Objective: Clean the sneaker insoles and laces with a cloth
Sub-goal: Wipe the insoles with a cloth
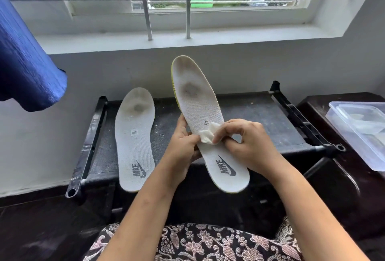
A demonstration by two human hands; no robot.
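I hold a white insole (198, 102) with a yellow-green edge tilted up in front of me, toe end high, a grey stain on its forefoot. My left hand (183, 146) grips its left edge near the middle. My right hand (243, 144) pinches a small crumpled white cloth (206, 135) against the insole's middle. A second white insole (135, 135) with the same grey stain lies flat on the black rack (260, 119) to the left. No laces are in view.
A clear plastic container (362, 131) with a lid sits on a dark cabinet at the right. A blue curtain (25, 68) hangs at the upper left. A barred window and its sill (187, 41) lie behind the rack.
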